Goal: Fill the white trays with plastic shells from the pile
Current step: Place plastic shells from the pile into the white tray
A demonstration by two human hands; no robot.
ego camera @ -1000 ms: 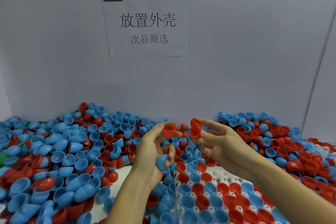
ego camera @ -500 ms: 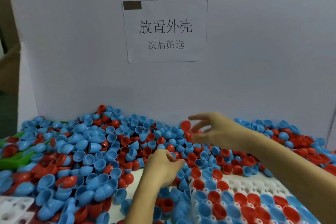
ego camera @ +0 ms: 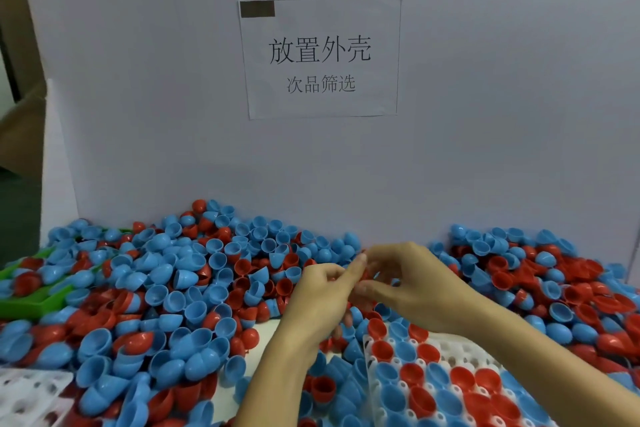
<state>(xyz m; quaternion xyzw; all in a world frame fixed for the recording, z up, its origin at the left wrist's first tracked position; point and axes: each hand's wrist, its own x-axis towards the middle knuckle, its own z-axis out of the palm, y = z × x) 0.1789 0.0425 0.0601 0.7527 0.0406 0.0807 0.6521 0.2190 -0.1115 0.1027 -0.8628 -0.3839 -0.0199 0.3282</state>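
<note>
While both hands meet above the pile of shells [ego camera: 180,288], I see my left hand [ego camera: 322,298] and right hand [ego camera: 412,284] with curled fingers touching; their contents are blurred. White tray [ego camera: 460,360], partly filled, lies just below.

paper sign [ego camera: 320,57] on white wall, "放置外壳"; below, "次品筛选"

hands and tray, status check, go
Left hand and right hand together over pile, fingers curled. Contents blurred. White tray partly filled.
</note>
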